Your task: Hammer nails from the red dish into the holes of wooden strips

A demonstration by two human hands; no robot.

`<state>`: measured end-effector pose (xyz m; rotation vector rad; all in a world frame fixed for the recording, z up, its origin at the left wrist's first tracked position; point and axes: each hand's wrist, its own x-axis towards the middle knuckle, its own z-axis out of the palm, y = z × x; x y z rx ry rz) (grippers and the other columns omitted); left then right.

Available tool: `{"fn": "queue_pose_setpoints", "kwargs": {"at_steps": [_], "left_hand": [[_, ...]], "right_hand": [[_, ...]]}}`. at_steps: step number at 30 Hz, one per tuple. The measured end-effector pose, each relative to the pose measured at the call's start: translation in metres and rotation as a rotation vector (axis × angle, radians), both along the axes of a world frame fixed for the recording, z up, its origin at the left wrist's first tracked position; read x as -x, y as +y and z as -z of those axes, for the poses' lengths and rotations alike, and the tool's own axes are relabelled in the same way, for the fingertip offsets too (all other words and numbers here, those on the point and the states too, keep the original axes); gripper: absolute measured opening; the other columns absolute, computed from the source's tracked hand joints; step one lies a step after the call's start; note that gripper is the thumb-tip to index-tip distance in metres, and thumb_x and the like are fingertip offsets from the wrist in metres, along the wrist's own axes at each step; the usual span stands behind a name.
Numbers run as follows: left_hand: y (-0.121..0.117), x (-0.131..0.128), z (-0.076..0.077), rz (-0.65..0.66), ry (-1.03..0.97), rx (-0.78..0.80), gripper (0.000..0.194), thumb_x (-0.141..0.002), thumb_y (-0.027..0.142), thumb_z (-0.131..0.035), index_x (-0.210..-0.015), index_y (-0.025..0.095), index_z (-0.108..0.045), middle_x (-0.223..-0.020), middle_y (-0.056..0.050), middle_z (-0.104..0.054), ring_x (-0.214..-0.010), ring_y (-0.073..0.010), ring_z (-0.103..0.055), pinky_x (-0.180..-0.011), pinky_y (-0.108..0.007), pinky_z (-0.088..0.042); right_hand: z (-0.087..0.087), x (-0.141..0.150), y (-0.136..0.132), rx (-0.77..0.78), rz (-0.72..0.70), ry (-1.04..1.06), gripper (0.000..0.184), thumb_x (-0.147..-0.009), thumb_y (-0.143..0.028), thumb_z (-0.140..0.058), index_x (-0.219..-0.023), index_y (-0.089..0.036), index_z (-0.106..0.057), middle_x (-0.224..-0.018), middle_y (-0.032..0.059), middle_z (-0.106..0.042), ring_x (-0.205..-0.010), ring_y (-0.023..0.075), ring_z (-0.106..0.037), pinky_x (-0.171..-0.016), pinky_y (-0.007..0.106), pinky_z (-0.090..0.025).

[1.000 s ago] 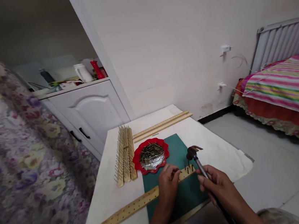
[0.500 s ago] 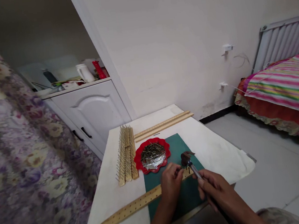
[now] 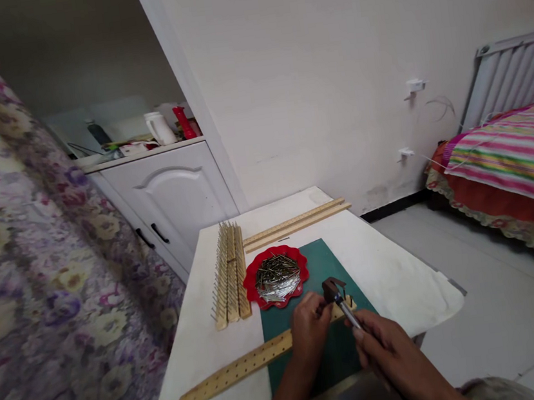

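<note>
My right hand (image 3: 387, 347) is closed around the handle of a claw hammer (image 3: 348, 313). The hammer's dark head is just right of my left fingertips, over the strip. My left hand (image 3: 307, 328) is pinched at a light wooden strip (image 3: 234, 371) with rows of holes; a nail, mostly hidden by the fingers, seems to be between thumb and forefinger. Dark nails (image 3: 350, 301) stand in the strip's right end, past the hammer head. Beneath lies a green cutting mat (image 3: 323, 258). Just beyond my left hand, a red scalloped dish (image 3: 250, 286) holds many loose nails.
Wooden strips bristling with upright nails (image 3: 228, 276) lie on the left of the white table (image 3: 202, 344). Two bare strips (image 3: 299, 223) lie along the back, with a loose nail (image 3: 283, 239) nearby. A floral curtain (image 3: 29, 287) hangs left; a bed (image 3: 523, 149) stands right.
The hammer head has moved a little left and lower, closer to my left fingers, uncovering more of the nails at the strip's end. The view has shifted slightly.
</note>
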<state>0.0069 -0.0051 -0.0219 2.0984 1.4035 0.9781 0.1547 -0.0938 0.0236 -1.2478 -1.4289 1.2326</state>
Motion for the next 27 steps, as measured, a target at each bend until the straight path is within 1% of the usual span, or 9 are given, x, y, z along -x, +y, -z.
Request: {"fn": "queue_pose_setpoints", "kwargs": {"at_steps": [2, 4, 7, 9, 13, 17, 20, 24, 27], "left_hand": [[0.000, 0.000, -0.001, -0.004, 0.010, -0.001, 0.012, -0.075, 0.016, -0.051, -0.064, 0.017, -0.052, -0.066, 0.002, -0.049, -0.061, -0.0106, -0.046, -0.056, -0.021, -0.029], [-0.001, 0.000, -0.001, -0.001, 0.021, -0.007, 0.012, -0.076, 0.015, -0.050, -0.064, 0.017, -0.053, -0.065, 0.002, -0.048, -0.061, -0.0108, -0.046, -0.056, -0.021, -0.029], [-0.003, 0.001, -0.001, 0.023, 0.013, -0.012, 0.013, -0.078, 0.017, -0.050, -0.065, 0.017, -0.055, -0.067, 0.001, -0.051, -0.062, -0.0117, -0.048, -0.056, -0.022, -0.031], [-0.005, 0.003, -0.003, 0.050, -0.004, -0.009, 0.011, -0.078, 0.018, -0.052, -0.069, 0.018, -0.058, -0.069, 0.000, -0.054, -0.065, -0.0129, -0.050, -0.059, -0.022, -0.033], [0.001, 0.014, -0.016, 0.063, -0.001, -0.027, 0.010, -0.078, 0.019, -0.054, -0.081, 0.019, -0.063, -0.076, -0.002, -0.058, -0.071, -0.0148, -0.053, -0.065, -0.024, -0.038], [0.028, 0.035, -0.039, 0.042, 0.092, -0.108, 0.016, -0.083, 0.020, -0.046, -0.083, 0.020, -0.062, -0.083, -0.003, -0.060, -0.080, -0.0163, -0.055, -0.072, -0.026, -0.040], [0.058, 0.048, -0.049, 0.007, 0.253, -0.128, 0.018, -0.081, 0.016, -0.045, -0.083, 0.020, -0.063, -0.089, -0.005, -0.060, -0.084, -0.0178, -0.054, -0.074, -0.028, -0.038], [0.094, 0.052, -0.045, -0.005, 0.328, -0.110, 0.017, -0.078, 0.014, -0.049, -0.076, 0.018, -0.065, -0.085, -0.008, -0.060, -0.077, -0.0195, -0.053, -0.069, -0.029, -0.036], [0.109, 0.049, -0.038, 0.002, 0.338, -0.102, 0.016, -0.078, 0.016, -0.050, -0.069, 0.017, -0.064, -0.076, -0.008, -0.058, -0.071, -0.0194, -0.051, -0.066, -0.030, -0.035]], "right_hand": [[0.000, 0.000, -0.001, -0.020, 0.001, -0.017, 0.022, -0.090, -0.037, -0.040, -0.078, -0.021, -0.048, -0.053, -0.0066, -0.051, -0.038, 0.0090, -0.042, -0.036, 0.019, -0.031], [0.001, 0.000, -0.002, -0.002, -0.010, -0.007, 0.023, -0.091, -0.038, -0.040, -0.078, -0.021, -0.048, -0.052, -0.0069, -0.051, -0.037, 0.0085, -0.041, -0.036, 0.019, -0.030], [0.002, 0.000, -0.002, 0.048, -0.030, 0.059, 0.023, -0.091, -0.041, -0.039, -0.086, -0.020, -0.048, -0.053, -0.0080, -0.050, -0.033, 0.0067, -0.036, -0.033, 0.018, -0.025], [0.001, -0.001, -0.002, 0.057, -0.031, 0.101, 0.024, -0.090, -0.042, -0.039, -0.090, -0.020, -0.048, -0.054, -0.0082, -0.049, -0.033, 0.0062, -0.036, -0.033, 0.017, -0.024], [-0.002, -0.004, 0.000, 0.068, 0.001, 0.150, 0.028, -0.088, -0.046, -0.042, -0.092, -0.019, -0.048, -0.054, -0.0089, -0.048, -0.032, 0.0052, -0.035, -0.033, 0.017, -0.023], [-0.002, -0.007, 0.002, 0.084, 0.036, 0.165, 0.034, -0.085, -0.052, -0.043, -0.090, -0.019, -0.047, -0.054, -0.0085, -0.049, -0.029, 0.0044, -0.034, -0.031, 0.017, -0.023], [-0.002, -0.006, 0.003, 0.088, 0.044, 0.164, 0.035, -0.083, -0.055, -0.043, -0.089, -0.020, -0.047, -0.053, -0.0085, -0.049, -0.027, 0.0045, -0.033, -0.030, 0.017, -0.022], [-0.002, -0.004, 0.003, 0.062, 0.061, 0.151, 0.034, -0.083, -0.054, -0.044, -0.080, -0.021, -0.047, -0.052, -0.0083, -0.047, -0.029, 0.0055, -0.035, -0.031, 0.018, -0.024], [-0.001, -0.003, 0.003, 0.055, 0.048, 0.137, 0.034, -0.083, -0.054, -0.044, -0.076, -0.021, -0.048, -0.052, -0.0076, -0.047, -0.031, 0.0064, -0.036, -0.031, 0.018, -0.026]]}}
